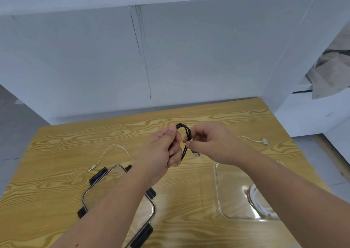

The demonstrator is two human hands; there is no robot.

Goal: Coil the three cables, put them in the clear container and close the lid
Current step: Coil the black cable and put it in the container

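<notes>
Above the middle of the wooden table, a black cable is gathered into several loops. My left hand grips the bundle on its left side. My right hand pinches the cable's end just above its plug. The clear container stands at the right, partly behind my right forearm, with a coiled white cable inside. Its clear lid with black latches lies at the lower left under my left forearm. A thin white cable lies loose on the table, its jack at the left.
The white cable's other end, with a connector, lies at the table's far right. A grey-white wall rises behind the table. Crumpled grey sheeting sits on a ledge at the far right. Grey floor shows on both sides.
</notes>
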